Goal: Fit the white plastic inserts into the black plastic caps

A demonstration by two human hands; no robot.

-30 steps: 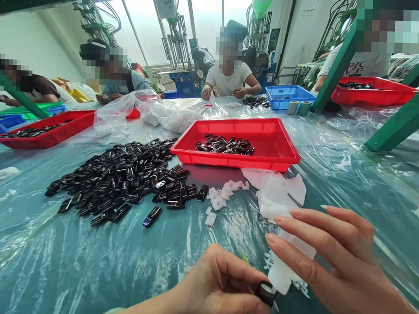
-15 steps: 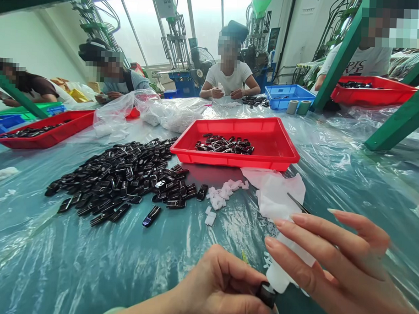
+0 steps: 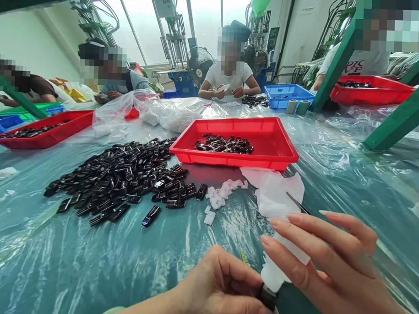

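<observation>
My left hand (image 3: 225, 288), low in the middle, is closed around a small glossy black plastic part (image 3: 268, 296), pinched at the fingertips. My right hand (image 3: 329, 257) is beside it, fingers stretched forward, thumb hidden. Under those fingers it holds a thin white cloth (image 3: 273, 273), whose lower end meets the black part. Beyond the right fingertips lie another white cloth (image 3: 280, 196) and a thin dark pointed tool (image 3: 297, 202). A fine needle-like item with a yellow-green base (image 3: 243, 255) lies between the hands.
A heap of black parts (image 3: 119, 176) spreads at left. Small white pieces (image 3: 219, 196) lie in front of a red tray (image 3: 264, 161) holding more parts. Clear plastic sheeting covers the green table (image 3: 99, 263). Green posts (image 3: 400, 113) rise at right. Several people sit around the table.
My right hand has moved slightly left with the white cloth, which now touches the black part. My left hand stays almost still. The person opposite has shifted a white item in the hand.
</observation>
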